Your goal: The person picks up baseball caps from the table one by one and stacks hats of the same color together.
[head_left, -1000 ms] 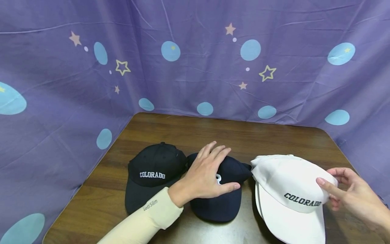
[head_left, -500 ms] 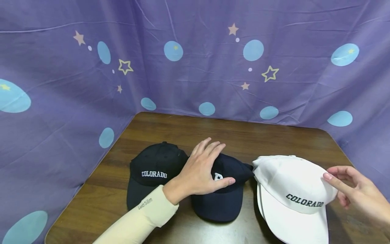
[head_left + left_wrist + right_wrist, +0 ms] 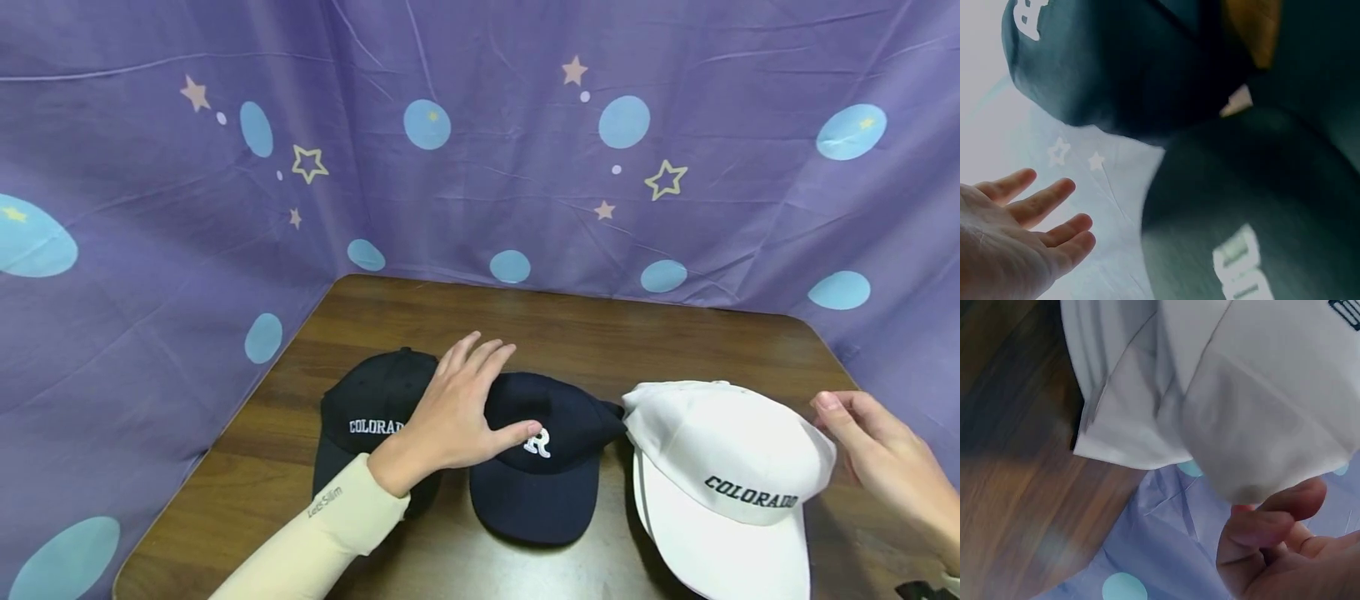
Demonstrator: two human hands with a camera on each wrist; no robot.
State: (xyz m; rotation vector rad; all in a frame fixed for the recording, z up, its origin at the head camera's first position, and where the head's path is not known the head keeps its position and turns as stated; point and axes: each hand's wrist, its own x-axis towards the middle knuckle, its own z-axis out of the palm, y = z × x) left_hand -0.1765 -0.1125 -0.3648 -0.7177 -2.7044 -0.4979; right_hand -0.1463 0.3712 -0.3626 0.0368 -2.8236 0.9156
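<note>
Three caps lie across the wooden table in the head view. On the left is a black baseball cap (image 3: 360, 404) lettered COLORADO, partly hidden behind my left hand (image 3: 450, 408). That hand is spread over the gap between it and the navy baseball cap (image 3: 555, 500), which bears a white R; the left wrist view shows its fingers apart from both caps. At the right, the white baseball cap (image 3: 720, 450) also reads COLORADO, and a second pale edge shows along its brim. My right hand (image 3: 885, 458) is beside its right side, fingers loosely bent close to the fabric.
The brown wooden table (image 3: 570, 325) has rounded far corners. A purple curtain (image 3: 480, 200) with stars and blue ovals hangs behind it and along its left side. The navy and white caps sit nearly against each other.
My left hand has moved left off the navy cap, uncovering its R. My right hand has drawn up and slightly right from the white cap's crown. The caps stay in place.
</note>
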